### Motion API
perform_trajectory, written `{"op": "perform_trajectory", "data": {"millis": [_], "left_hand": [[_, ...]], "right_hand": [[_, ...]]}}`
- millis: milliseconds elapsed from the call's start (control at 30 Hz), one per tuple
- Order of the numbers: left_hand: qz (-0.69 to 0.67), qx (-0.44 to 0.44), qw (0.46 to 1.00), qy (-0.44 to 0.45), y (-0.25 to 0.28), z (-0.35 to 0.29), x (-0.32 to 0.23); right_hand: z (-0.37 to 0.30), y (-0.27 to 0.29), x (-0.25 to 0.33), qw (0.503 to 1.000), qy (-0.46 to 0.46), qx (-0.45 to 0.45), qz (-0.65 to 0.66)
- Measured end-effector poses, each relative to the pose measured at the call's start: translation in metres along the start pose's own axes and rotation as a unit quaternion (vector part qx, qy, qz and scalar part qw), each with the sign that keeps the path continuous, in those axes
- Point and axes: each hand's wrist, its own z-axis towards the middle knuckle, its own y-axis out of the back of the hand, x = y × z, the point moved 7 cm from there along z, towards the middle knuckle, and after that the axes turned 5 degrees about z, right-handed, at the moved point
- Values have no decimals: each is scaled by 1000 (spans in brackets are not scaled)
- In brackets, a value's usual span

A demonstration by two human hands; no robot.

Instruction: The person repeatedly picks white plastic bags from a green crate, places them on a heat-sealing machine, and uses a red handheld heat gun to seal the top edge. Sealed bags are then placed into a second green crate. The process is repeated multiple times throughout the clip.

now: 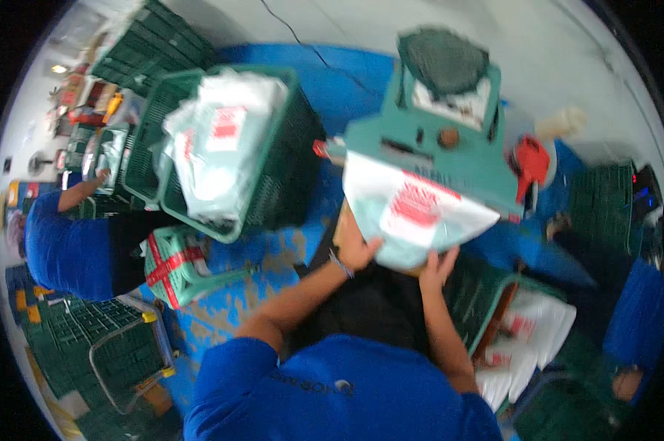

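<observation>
A white and pale-green plastic bag (369, 184) with red print is held in front of me by its lower edge. My left hand (358, 255) grips its lower left side, a band round the wrist. At the lower right, my right hand (438, 270) pinches the same edge between thumb and fingers. The bag's upper edge lies against the front of a green machine (376, 132), which has a dark bundle (446, 60) on its top. Whatever the bag contains cannot be made out.
To the left stands a green crate (291, 110) piled with similar bags (229, 147). Another crate (486, 294) with white bags (538, 323) is at my right. A green stool with red tape (174, 268) sits at left. People in blue work at left (71, 242) and right (640, 309).
</observation>
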Motion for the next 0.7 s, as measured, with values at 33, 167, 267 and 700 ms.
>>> {"op": "perform_trajectory", "data": {"millis": [33, 167, 267, 700], "left_hand": [[29, 32, 999, -29, -5, -4, 5], [-24, 24, 998, -51, -17, -14, 15], [-31, 16, 999, -27, -19, -14, 18], [16, -23, 998, -60, -20, -18, 14]], "right_hand": [[-3, 2, 11, 986, 104, -17, -129], [-1, 1, 2, 997, 74, 2, 15], [0, -3, 7, 998, 57, 6, 8], [1, -5, 23, 992, 116, 6, -52]]}}
